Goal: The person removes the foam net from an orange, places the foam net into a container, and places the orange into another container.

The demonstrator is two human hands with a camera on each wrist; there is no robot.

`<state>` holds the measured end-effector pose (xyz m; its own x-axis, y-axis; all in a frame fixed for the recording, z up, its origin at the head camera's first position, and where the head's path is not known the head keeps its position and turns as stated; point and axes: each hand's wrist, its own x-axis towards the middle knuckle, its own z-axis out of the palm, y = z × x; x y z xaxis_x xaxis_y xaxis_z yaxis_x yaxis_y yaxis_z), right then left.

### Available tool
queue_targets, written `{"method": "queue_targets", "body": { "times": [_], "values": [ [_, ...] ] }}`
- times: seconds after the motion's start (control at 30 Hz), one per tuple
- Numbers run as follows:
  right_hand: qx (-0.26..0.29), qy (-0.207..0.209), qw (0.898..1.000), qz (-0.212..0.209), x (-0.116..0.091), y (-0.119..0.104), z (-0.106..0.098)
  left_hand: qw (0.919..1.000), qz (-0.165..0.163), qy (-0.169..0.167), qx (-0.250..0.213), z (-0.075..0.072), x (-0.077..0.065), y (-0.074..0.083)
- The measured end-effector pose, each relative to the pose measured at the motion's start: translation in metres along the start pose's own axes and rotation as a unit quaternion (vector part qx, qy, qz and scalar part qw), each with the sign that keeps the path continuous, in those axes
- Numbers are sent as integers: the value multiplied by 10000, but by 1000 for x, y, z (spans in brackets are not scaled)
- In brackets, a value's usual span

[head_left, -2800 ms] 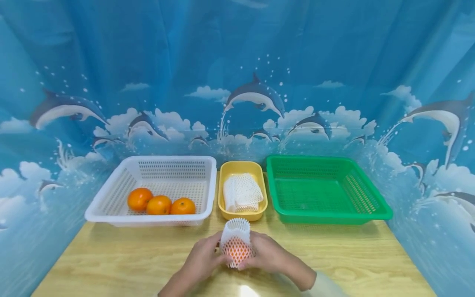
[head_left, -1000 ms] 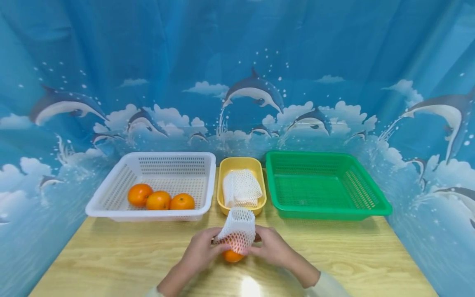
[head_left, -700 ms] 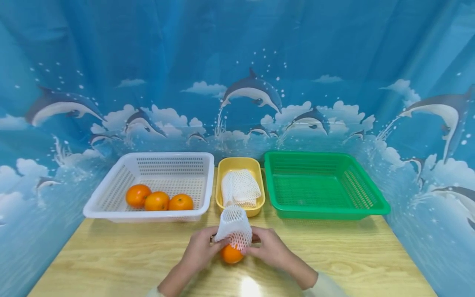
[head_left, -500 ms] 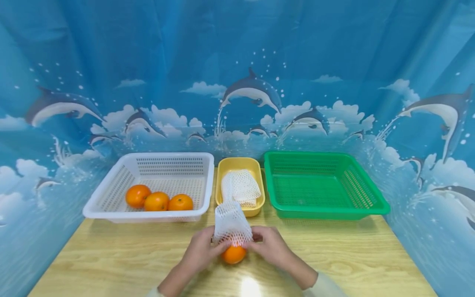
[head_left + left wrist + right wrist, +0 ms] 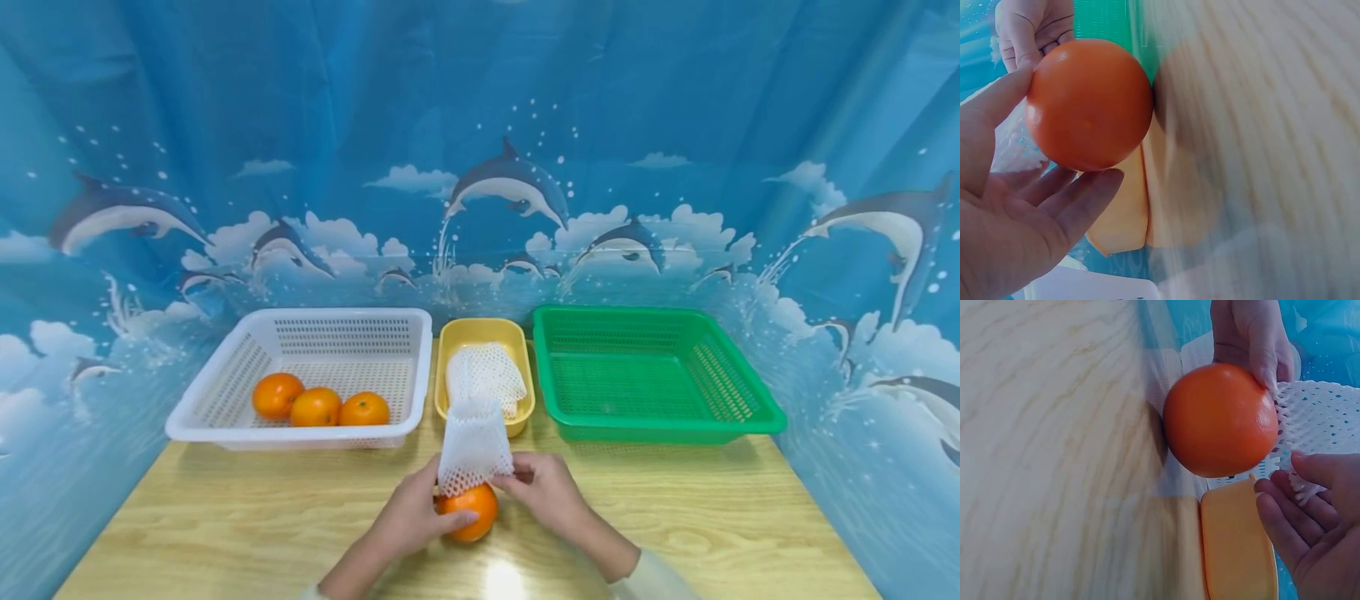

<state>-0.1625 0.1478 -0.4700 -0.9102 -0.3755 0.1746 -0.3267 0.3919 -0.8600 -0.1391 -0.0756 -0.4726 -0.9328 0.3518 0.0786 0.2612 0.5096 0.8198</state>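
Note:
In the head view a bare orange sits low over the wooden table, with the lower edge of a white foam net sleeve right at its top. My left hand grips the orange, thumb across its near side and fingers round the far side. The right hand pinches the open edge of the foam net between thumb and fingers. From the right wrist view, the net spreads away behind the orange, off its surface. The left wrist view shows the orange between the left thumb and fingers.
Behind the hands stands a small yellow container with white foam nets in it. To its left, a white basket holds three oranges. A green basket stands to the right. A dolphin-print curtain hangs behind.
The foam net has slid up off the orange, which it earlier wrapped, toward the yellow container. My left thumb has moved from the net onto the orange; the right hand still holds the net's edge.

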Motion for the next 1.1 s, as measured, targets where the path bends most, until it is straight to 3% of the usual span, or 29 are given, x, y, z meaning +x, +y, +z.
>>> {"method": "queue_targets", "body": {
  "times": [0.3,0.63,0.87,1.0,1.1],
  "values": [
    [100,416,9990,114,9,-4,-9,9975,136,-236,649,-2,-3,5],
    [262,761,9963,310,23,-4,-20,9955,-73,-362,870,1,-5,10],
    [-379,686,9967,221,36,-10,-22,9925,-34,-434,1145,2,-6,12],
    [-698,924,9933,7,47,-16,-21,9916,-20,-498,1192,-1,-6,13],
    [-602,1179,9911,-109,55,-20,-20,9911,36,-534,1223,-2,-6,13]
  ]
}}
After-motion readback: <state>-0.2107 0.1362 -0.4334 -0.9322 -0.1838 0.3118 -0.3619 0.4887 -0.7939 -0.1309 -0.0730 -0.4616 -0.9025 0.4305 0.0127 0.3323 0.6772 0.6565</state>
